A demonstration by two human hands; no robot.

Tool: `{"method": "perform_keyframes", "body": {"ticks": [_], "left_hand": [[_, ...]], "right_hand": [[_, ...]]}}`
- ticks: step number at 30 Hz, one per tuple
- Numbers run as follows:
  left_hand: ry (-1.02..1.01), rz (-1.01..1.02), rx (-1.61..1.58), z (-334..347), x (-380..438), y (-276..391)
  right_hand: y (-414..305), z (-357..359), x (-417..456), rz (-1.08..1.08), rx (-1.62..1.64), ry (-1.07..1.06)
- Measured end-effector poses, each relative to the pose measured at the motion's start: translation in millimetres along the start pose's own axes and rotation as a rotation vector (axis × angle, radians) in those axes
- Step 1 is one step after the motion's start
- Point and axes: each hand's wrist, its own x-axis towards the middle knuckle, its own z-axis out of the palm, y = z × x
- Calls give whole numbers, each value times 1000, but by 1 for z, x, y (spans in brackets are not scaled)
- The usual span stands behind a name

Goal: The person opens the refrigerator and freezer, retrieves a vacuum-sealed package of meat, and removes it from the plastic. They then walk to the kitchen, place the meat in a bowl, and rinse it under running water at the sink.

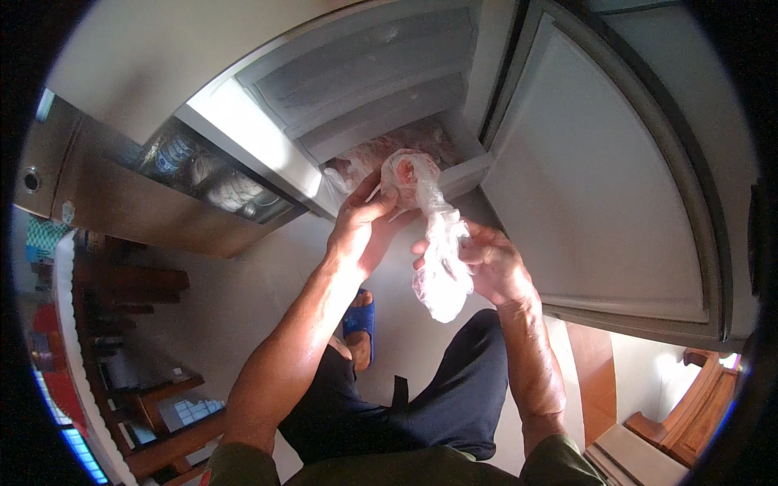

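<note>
A clear plastic bag (434,209) with a reddish, frozen-looking lump in its rounded end is held up before me. My left hand (363,228) cradles that full end from the left, fingers partly behind it. Around the loose, crumpled end of the bag is my right hand (495,261), its fingertips showing on the far side of the plastic. Just beyond the bag, the bottom drawer (465,170) of an open freezer compartment holds more frosty, reddish bagged contents (380,149). What exactly the bags contain cannot be made out.
Two closed grey drawers (364,67) sit above the bottom one. The freezer door (595,176) stands open at right. A cabinet (158,200) with stacked dishes (234,188) is at left. Wooden furniture (687,401) stands lower right; my slippered foot (360,328) is on the floor.
</note>
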Motion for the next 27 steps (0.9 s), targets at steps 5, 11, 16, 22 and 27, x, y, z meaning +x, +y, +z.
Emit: {"method": "perform_keyframes", "body": {"ticks": [5,11,16,22,27], "left_hand": [[32,12,-27,7,1,0],[152,43,405,10,-6,0],[144,464,1192,19,-19,4],[-128,278,1102,32,-23,-6],[-136,219,951,24,-18,-19]], "right_hand": [[-10,15,1,-41,-160,138],[-6,15,4,-52,-230,306],[4,-1,0,-80,-243,317],[-4,8,-4,-71,-600,397],[1,-22,-10,-187,-545,216]]}}
